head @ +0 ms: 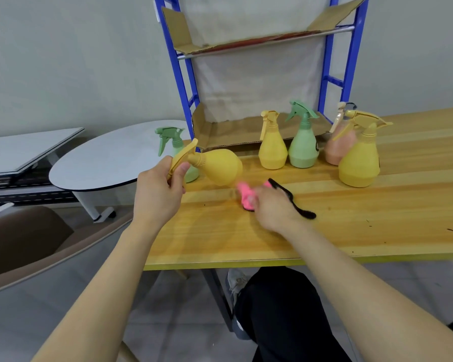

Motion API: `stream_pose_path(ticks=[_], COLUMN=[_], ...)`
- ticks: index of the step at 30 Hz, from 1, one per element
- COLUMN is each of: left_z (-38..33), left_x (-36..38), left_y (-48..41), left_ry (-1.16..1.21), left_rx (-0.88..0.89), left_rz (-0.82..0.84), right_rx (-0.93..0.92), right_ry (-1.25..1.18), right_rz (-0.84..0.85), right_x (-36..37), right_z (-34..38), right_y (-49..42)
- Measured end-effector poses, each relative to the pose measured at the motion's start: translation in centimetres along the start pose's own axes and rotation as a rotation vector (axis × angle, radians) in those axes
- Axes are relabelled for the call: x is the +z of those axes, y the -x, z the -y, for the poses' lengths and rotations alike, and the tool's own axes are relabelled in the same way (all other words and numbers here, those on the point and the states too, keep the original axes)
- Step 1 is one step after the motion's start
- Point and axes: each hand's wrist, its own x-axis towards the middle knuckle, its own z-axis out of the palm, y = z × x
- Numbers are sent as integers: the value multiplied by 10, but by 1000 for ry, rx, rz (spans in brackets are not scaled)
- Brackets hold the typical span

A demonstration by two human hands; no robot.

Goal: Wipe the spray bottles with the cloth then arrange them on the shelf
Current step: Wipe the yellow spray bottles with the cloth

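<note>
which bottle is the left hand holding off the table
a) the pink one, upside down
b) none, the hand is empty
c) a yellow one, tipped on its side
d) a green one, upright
c: the left hand grips the trigger head of a yellow spray bottle that lies roughly sideways in the air above the wooden table, while the right hand is on the pink cloth.

the light was soft, even and fairly bright, throwing only faint shadows beside the bottles on the table. the pink cloth was smeared by motion blur. wide-angle distortion bent the shelf posts and stretched the near forearms.
</note>
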Motion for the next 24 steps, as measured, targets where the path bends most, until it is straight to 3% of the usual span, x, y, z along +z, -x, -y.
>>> stream_pose_path(ticks=[3, 7, 9, 11, 13, 15, 17, 20, 24], left_z=[0, -5, -10, -16, -21, -24, -27, -36, -38], left_x=[-1, 1, 4, 7, 10, 14, 17, 24, 30], left_y=[-1, -4, -7, -10, -11, -12, -11, -6, 7], left_ry=[12, 40, 72, 117, 170, 278, 447, 539, 292], left_rx=[-29, -67, -118, -184, -252, -323, -383, -363, -232], left_rz=[4, 45, 77, 116, 153, 175, 170, 182, 250], right_rx=[-151, -137, 30, 205, 267, 283, 446, 669, 638], right_ry=[148, -22, -175, -325, -561, -825, -1213, -1772, -2005], right_rz=[111, 204, 78, -196, -480, -599, -547, -230, -80], right_x=[14, -16, -34, -44, -44, -43, -40, -35, -44], right_z=[1, -2, -10, -15, -14, 1, 16, 31, 44], right_y=[-4, 9, 13, 15, 17, 23, 22, 19, 22])
